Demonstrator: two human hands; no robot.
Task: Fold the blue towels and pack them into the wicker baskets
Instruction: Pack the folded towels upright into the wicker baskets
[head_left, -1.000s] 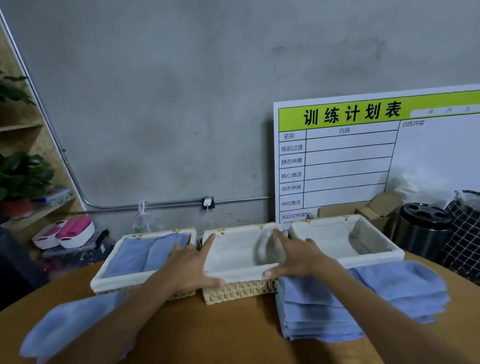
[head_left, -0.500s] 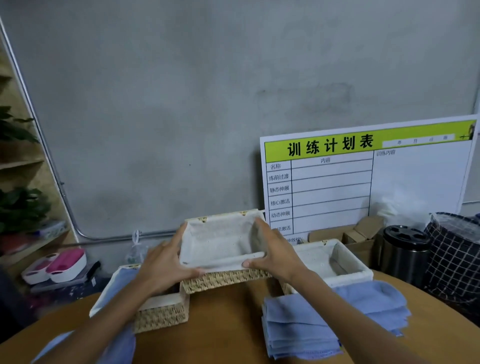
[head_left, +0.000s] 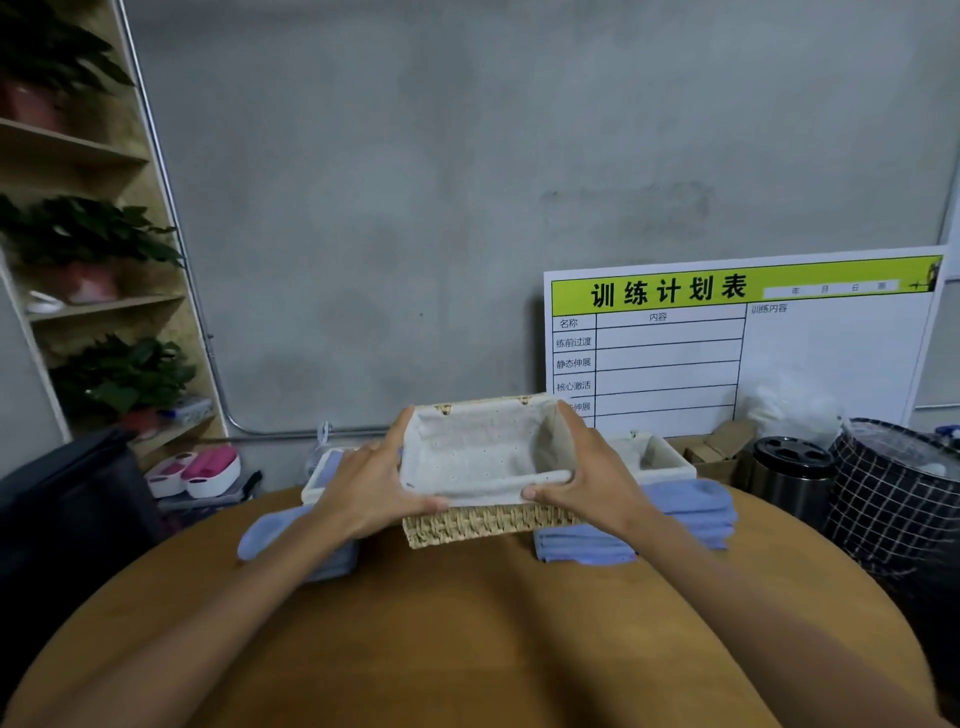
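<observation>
We grip the empty basket (head_left: 488, 467) at centre frame, left hand (head_left: 371, 486) and right hand (head_left: 587, 480) curled round its ends, apparently positioning it; next it needs setting on the table (head_left: 467, 623) beside the towels (head_left: 691, 514).

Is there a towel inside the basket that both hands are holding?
No, the basket gripped by the left hand and right hand shows only its bare white lining.
</observation>
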